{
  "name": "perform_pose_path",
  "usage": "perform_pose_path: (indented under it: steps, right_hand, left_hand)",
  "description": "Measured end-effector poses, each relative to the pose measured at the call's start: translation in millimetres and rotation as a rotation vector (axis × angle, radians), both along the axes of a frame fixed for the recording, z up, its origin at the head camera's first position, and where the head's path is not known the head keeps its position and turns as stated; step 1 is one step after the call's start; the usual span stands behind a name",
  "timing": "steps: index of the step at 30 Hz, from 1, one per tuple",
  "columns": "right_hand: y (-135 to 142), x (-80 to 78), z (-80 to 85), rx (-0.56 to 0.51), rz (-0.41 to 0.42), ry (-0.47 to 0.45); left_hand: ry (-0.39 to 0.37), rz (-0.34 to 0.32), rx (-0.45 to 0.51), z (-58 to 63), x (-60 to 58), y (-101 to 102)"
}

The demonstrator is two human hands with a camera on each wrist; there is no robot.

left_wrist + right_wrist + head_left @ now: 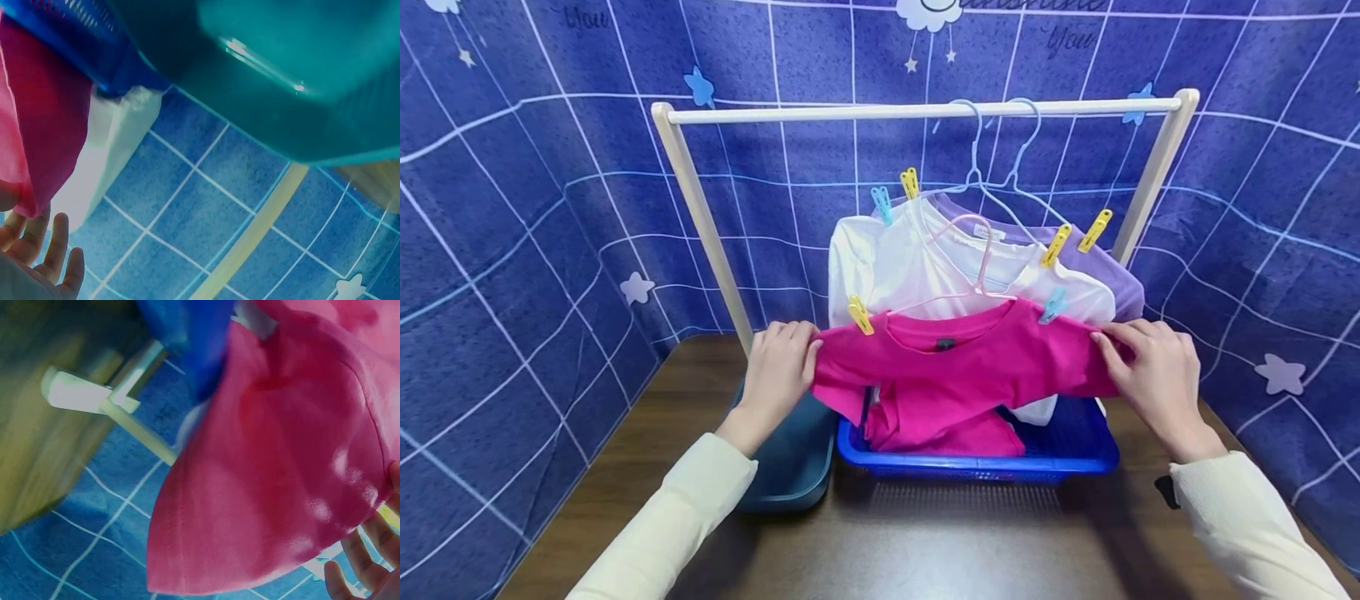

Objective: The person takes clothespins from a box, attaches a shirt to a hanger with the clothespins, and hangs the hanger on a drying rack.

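A bright pink T-shirt (955, 358) hangs on a pink hanger (981, 275), fastened at the shoulders by a yellow clothespin (860, 315) and a light blue clothespin (1052, 305). My left hand (781, 360) pinches the end of one sleeve, and my right hand (1152, 375) pinches the other, so the shirt stretches between them. The hanger's hook is off the rail, in front of a white shirt. In the left wrist view, the sleeve corner sits between thumb and fingers of the left hand (37, 250). The shirt's lower part droops into the blue basket (977, 468).
Behind, a white shirt (865, 267) and a purple shirt (1120, 279) hang by blue hangers (976, 158) from the white rail (850, 113) of a rack. A dark teal tub (786, 500) stands left of the basket on the wooden table (925, 542).
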State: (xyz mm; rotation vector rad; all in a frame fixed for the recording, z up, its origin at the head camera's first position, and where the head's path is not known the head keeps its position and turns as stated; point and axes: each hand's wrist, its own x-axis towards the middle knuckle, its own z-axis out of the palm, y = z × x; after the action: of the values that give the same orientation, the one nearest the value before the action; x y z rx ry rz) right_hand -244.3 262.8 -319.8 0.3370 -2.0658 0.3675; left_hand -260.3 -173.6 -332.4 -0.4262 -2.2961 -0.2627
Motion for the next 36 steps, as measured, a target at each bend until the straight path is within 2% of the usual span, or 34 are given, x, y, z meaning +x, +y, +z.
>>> perform_pose_path:
  steps: [6, 15, 23, 30, 36]
  right_hand:
    - [-9.2, 3.1, 13.8, 0.001, 0.022, 0.023]
    - [-20.5, 2.1, 46.3, 0.022, 0.028, 0.029]
    - [-29.5, 1.1, 69.7, 0.036, 0.012, 0.024]
    - [-39.7, -4.6, 92.4, 0.039, 0.026, 0.018]
    - [-48.1, -12.0, 109.4, 0.055, 0.026, 0.000]
  left_hand:
    - [0.023, 0.009, 0.026, 15.3, -4.8, -8.6]
    - [0.012, 0.025, 0.086, 40.5, -14.2, -16.5]
    - [-0.007, 0.072, 0.142, 66.3, -26.2, -19.9]
    - [-0.002, 0.095, 0.185, 90.3, -35.2, -26.4]
    - [-0.016, 0.115, 0.225, 106.3, -45.1, -32.0]
